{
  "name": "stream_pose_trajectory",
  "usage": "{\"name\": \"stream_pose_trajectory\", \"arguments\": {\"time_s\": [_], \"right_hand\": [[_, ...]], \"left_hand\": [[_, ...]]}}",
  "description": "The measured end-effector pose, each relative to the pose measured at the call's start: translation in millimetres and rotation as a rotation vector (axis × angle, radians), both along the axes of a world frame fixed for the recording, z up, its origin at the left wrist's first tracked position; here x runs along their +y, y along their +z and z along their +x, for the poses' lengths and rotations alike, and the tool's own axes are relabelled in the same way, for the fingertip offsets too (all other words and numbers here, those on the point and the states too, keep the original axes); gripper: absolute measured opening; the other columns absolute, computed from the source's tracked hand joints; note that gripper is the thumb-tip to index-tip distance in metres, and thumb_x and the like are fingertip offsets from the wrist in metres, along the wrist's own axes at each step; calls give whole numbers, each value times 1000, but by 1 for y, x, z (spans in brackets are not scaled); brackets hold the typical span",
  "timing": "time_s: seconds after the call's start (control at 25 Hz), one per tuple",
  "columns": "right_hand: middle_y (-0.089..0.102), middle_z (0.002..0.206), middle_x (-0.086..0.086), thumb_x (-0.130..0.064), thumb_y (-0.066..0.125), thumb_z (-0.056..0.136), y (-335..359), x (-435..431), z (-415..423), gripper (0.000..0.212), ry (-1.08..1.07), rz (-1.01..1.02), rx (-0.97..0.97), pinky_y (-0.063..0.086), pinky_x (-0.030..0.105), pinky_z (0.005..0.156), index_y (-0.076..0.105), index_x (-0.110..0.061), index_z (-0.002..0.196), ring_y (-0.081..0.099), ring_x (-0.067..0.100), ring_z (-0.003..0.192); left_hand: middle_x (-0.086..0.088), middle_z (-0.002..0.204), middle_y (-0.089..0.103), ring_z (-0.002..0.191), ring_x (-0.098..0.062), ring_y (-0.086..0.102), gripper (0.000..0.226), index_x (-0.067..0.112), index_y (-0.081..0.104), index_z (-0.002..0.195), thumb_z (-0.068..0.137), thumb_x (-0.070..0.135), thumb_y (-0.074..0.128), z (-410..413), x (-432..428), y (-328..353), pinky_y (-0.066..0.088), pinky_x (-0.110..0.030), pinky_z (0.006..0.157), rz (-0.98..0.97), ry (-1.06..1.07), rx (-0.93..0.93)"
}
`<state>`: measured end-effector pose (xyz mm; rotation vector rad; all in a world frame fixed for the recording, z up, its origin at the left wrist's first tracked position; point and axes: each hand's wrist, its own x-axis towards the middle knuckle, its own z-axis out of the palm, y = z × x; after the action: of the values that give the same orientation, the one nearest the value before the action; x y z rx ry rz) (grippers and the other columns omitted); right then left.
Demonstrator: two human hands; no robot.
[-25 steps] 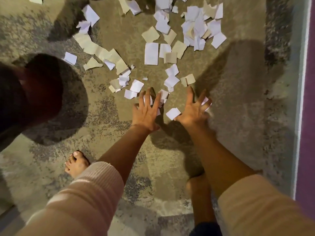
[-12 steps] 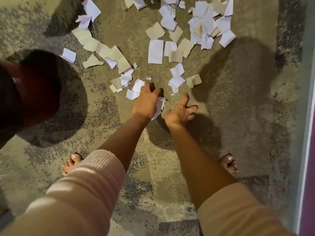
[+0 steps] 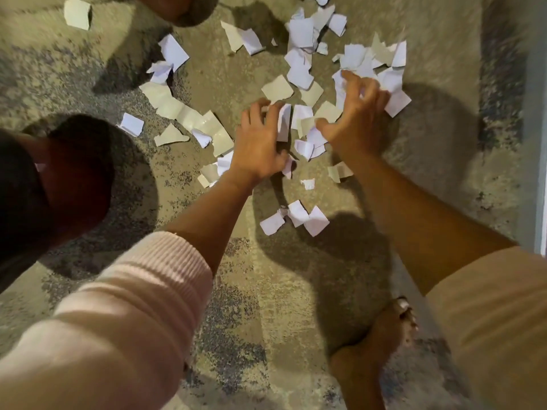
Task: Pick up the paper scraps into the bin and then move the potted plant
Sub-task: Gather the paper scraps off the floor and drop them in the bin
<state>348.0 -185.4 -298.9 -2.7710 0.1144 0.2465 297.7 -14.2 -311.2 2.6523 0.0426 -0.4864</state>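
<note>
Several torn white and beige paper scraps [image 3: 299,75] lie scattered over the mottled carpet [image 3: 266,291]. My left hand [image 3: 257,143] presses down at the near edge of the pile, fingers curled over scraps, and one scrap [image 3: 288,168] pokes out from under its thumb. My right hand [image 3: 356,113] claws into the pile further right, fingers apart and bent, with paper at its fingertips. Three scraps [image 3: 296,218] lie behind the hands. A dark round bin [image 3: 68,179] stands at the left. A brown rounded object [image 3: 174,7], cut off at the top edge, may be the pot.
My bare foot [image 3: 381,335] stands on the carpet at the lower right. A pale strip of floor or skirting [image 3: 535,143] runs along the right side. More scraps [image 3: 77,16] lie at the far left near the top.
Both hands have moved forward from the near scraps into the main pile and spread wider. The view has moved forward with them. Three scraps now lie behind the hands.
</note>
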Motion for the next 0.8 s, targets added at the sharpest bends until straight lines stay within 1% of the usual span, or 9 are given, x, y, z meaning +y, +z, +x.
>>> {"name": "stream_pose_trajectory", "arguments": {"time_s": [0.08,0.16,0.24,0.32,0.4,0.48,0.64,0.72,0.8], "right_hand": [[29,149,13,-54,76,65,-5,-21,32,92,-4,-34,125,40,50,100,33,-31,143,29,37,134],[11,157,17,-65,75,61,-10,-37,58,104,29,-109,261,28,59,108,24,-34,146,13,43,142],[0,158,21,-72,72,59,-13,-44,75,110,98,-175,368,19,58,115,18,-36,148,4,45,144],[3,158,20,-76,70,58,-15,-46,84,110,128,-156,442,21,55,115,19,-38,148,10,45,143],[13,156,18,-78,69,56,-17,-43,82,108,166,-117,481,26,54,112,23,-40,146,17,43,141],[18,153,18,-76,71,55,-17,-36,70,105,207,-72,453,24,52,111,28,-39,144,19,43,140],[18,150,19,-67,79,53,-13,-9,34,106,257,-54,403,26,47,111,33,-35,143,24,42,135],[14,152,17,-61,83,53,-14,7,14,108,277,-55,456,29,51,108,30,-36,144,21,43,134],[14,152,14,-48,87,56,-18,17,-9,101,267,-55,454,37,57,100,32,-36,141,21,42,133]], "left_hand": [[-20,157,10,141,-45,17,121,23,6,154,63,44,82,31,-3,-7,32,-62,108,123,-109,102],[-17,161,-9,144,-49,5,137,29,-9,153,58,48,87,60,-6,-15,28,-68,107,215,-200,135],[-17,160,-19,143,-52,3,144,33,-16,151,54,49,90,82,-7,-20,29,-68,107,280,-272,150],[-17,159,-20,142,-53,8,147,36,-18,150,52,50,90,96,-6,-25,31,-65,108,337,-317,186],[-15,161,-9,141,-50,15,140,42,-12,150,53,52,89,98,-6,-27,32,-64,106,407,-352,206],[-14,159,5,138,-48,19,124,45,4,149,57,50,88,94,-9,-25,32,-64,104,433,-370,210],[-16,151,20,130,-44,28,82,31,34,137,69,26,80,77,-13,-20,45,-56,92,365,-337,188],[-17,150,24,128,-43,31,70,24,38,138,77,16,71,60,-14,-21,49,-51,89,307,-279,177],[-17,147,28,125,-41,34,61,18,41,139,83,11,64,42,-12,-23,48,-47,93,245,-237,159]]}}
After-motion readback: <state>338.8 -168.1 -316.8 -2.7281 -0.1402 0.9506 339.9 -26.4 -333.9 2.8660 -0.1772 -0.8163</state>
